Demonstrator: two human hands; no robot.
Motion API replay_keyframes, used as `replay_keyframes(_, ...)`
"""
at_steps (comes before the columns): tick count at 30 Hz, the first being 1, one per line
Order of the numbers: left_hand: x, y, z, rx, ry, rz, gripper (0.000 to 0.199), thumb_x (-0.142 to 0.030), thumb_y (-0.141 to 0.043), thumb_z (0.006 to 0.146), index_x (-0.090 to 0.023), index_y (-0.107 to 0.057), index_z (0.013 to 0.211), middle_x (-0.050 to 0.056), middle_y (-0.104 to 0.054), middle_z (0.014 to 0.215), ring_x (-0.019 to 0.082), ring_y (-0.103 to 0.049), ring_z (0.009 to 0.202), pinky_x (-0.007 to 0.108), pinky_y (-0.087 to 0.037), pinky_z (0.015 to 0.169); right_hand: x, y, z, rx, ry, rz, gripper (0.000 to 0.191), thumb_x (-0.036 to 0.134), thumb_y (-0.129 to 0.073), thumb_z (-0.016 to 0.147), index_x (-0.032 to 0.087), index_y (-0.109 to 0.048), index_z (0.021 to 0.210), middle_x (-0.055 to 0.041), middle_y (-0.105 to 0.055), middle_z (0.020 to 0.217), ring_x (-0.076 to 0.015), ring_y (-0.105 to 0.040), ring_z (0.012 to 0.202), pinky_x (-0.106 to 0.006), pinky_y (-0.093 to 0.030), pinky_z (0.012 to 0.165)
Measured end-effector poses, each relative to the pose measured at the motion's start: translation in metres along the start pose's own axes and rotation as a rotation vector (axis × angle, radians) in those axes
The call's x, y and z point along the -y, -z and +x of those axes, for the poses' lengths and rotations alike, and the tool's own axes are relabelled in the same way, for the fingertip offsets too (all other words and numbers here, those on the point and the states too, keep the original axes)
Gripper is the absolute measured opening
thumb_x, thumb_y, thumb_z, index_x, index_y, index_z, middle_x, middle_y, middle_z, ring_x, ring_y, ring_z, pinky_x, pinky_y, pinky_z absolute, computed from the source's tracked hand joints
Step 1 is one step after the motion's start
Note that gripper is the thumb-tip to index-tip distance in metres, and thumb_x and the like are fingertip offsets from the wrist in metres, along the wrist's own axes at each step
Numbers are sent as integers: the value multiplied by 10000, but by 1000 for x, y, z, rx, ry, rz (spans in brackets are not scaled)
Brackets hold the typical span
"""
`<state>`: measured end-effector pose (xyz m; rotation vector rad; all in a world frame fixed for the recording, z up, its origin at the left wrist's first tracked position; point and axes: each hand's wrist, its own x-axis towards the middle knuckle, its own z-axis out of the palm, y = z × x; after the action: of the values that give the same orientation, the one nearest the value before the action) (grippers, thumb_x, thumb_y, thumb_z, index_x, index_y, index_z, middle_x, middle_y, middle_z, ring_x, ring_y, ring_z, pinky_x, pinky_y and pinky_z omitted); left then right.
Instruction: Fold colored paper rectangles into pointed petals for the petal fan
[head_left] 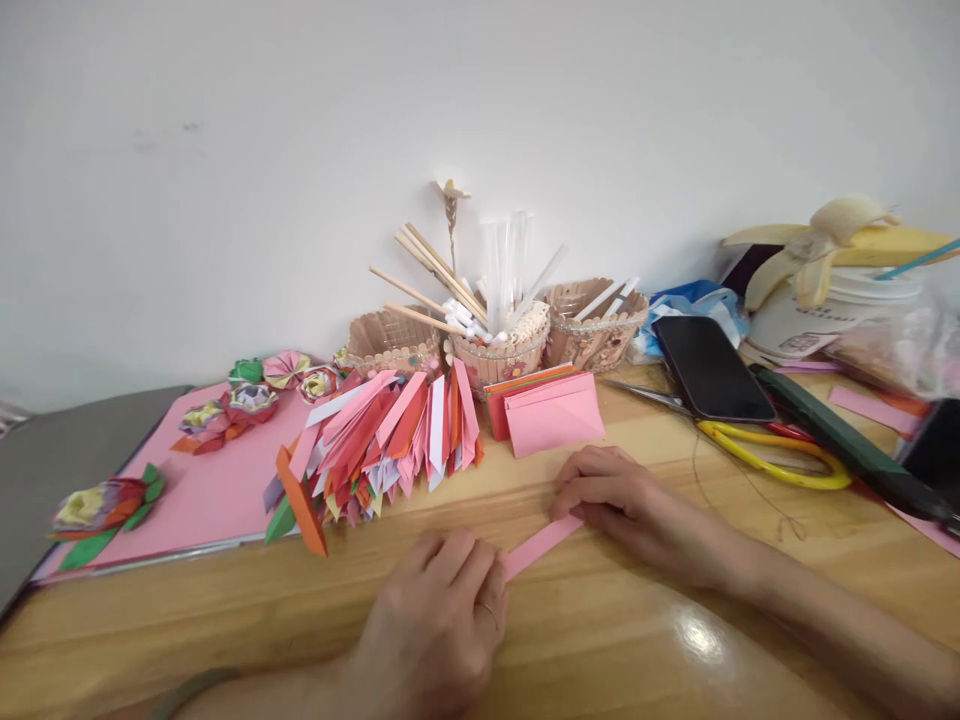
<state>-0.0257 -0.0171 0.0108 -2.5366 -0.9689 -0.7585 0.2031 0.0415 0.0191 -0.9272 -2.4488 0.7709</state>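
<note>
A narrow pink paper strip point(544, 547) runs slantwise between my two hands, just above or on the wooden table point(622, 640). My left hand point(442, 610) is closed on its near left end, with a ring on one finger. At the far right end, the fingers of my right hand point(611, 500) pinch the strip. Folded pink paper pieces point(555, 415) stand right behind my right hand, with orange and red sheets among them. To the left lies a heap of folded strips point(390, 435) in pink, red, orange and white.
Small decorated baskets point(499, 360) with sticks and straws stand along the wall. Paper flowers point(251, 400) lie on a pink sheet point(217, 490) at left. At right are a phone point(712, 368), yellow-handled scissors point(772, 455), a dark green cutter point(847, 440) and a cup point(810, 315) with a banana point(862, 245).
</note>
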Motion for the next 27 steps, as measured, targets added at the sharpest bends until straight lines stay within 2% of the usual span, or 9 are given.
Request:
replay_keyframes(5, 0, -4, 0, -77, -21, -7, 208, -15, -454, 828, -156, -562, 720, -11, -511, 565, 156, -488, 544, 276, -330, 498, 12, 4, -3, 21, 88, -51, 261, 127, -389, 899, 181, -640, 943, -90, -611, 961, -201, -550, 921, -366, -452, 805)
replay_keyframes(8, 3, -6, 2, -88, 4, -26, 196, -35, -433, 830, -155, -562, 744, 0, -531, 587, 165, -521, 582, 266, -356, 512, 27, 3, -5, 24, 129, -141, 237, 235, -426, 903, 177, -634, 999, -97, -640, 952, -224, -574, 890, -391, -464, 787)
replay_keyframes(11, 5, -7, 4, -94, 34, -23, 212, -42, -399, 826, -156, -544, 722, 12, -537, 601, 173, -525, 594, 269, -363, 508, 36, -3, -9, -70, 169, -236, 344, 419, -481, 895, 165, -596, 1096, -117, -674, 980, -250, -618, 885, -385, -493, 753)
replay_keyframes(13, 4, -8, 6, -93, 46, -34, 223, -45, -385, 830, -164, -525, 702, 9, -531, 598, 170, -510, 574, 270, -353, 485, 39, -7, -12, -143, 172, -281, 375, 453, -487, 904, 168, -572, 1131, -113, -685, 987, -246, -638, 880, -362, -508, 735)
replay_keyframes(15, 3, -8, 7, -84, 51, -57, 235, -66, -376, 856, -171, -508, 692, -3, -524, 597, 159, -502, 562, 266, -355, 473, 38, -11, -14, -177, 155, -280, 240, 327, -426, 957, 199, -586, 1083, -71, -693, 909, -204, -649, 803, -316, -511, 684)
replay_keyframes(18, 3, -7, 9, -47, 52, -131, 258, -97, -363, 916, -169, -511, 718, -12, -530, 624, 146, -508, 589, 253, -389, 496, 33, -15, -14, -110, 135, -199, 267, 184, -337, 975, 230, -600, 974, -27, -668, 807, -163, -635, 713, -275, -502, 633)
replay_keyframes(22, 9, 1, 12, 13, 25, -230, 303, -87, -298, 960, -138, -552, 803, 15, -565, 693, 156, -510, 632, 251, -435, 539, 20, -13, -13, -111, 27, -150, 252, 257, -380, 973, 231, -579, 819, -11, -642, 738, -155, -622, 642, -258, -492, 568)
replay_keyframes(27, 18, 21, 24, -18, -28, -135, 378, -74, -218, 980, -97, -573, 852, 36, -583, 687, 153, -514, 622, 246, -458, 558, 8, 1, -13, -156, 34, -139, 261, 307, -424, 954, 241, -604, 777, 3, -652, 674, -141, -627, 581, -219, -485, 516)
